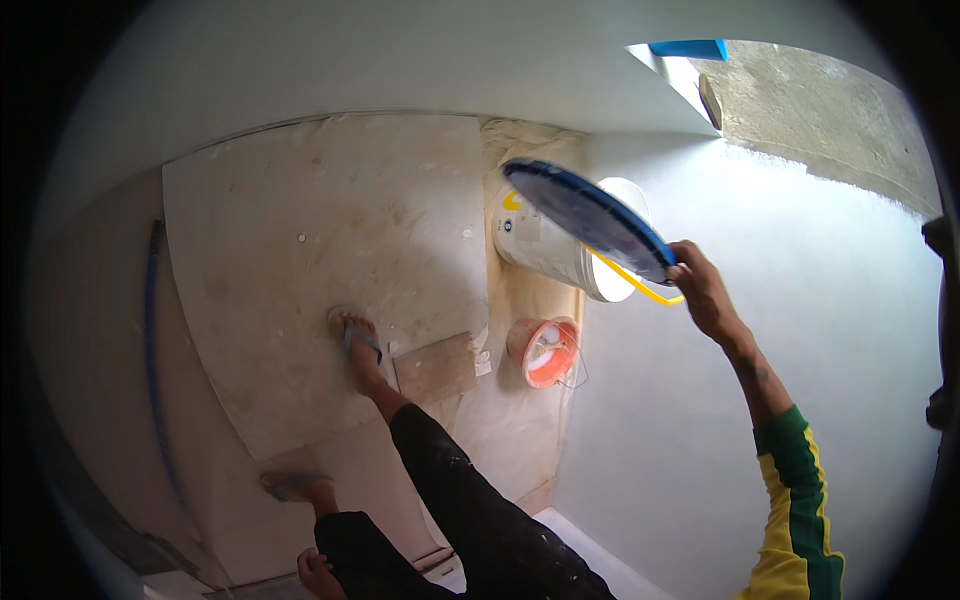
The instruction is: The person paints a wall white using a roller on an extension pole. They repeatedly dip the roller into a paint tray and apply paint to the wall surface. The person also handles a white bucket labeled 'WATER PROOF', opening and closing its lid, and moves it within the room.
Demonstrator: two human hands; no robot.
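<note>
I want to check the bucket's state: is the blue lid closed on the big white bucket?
No, the right hand holds the blue lid tilted in the air above the open white bucket.

A large white bucket (545, 250), a cylindrical paint-type container, stands on the floor against the white wall, with a yellow wire handle (640, 290) hanging at its mouth. On its side sit a yellow mark (512, 201) near the upper rim, a small round dark emblem (508, 226) below it, and a pale rectangular label (528, 228) just beside these; the print is too small to make out. Its round blue lid (590, 220) is held tilted just over the mouth. A small orange bucket (547, 352) stands near, below it, unlabelled.
</note>
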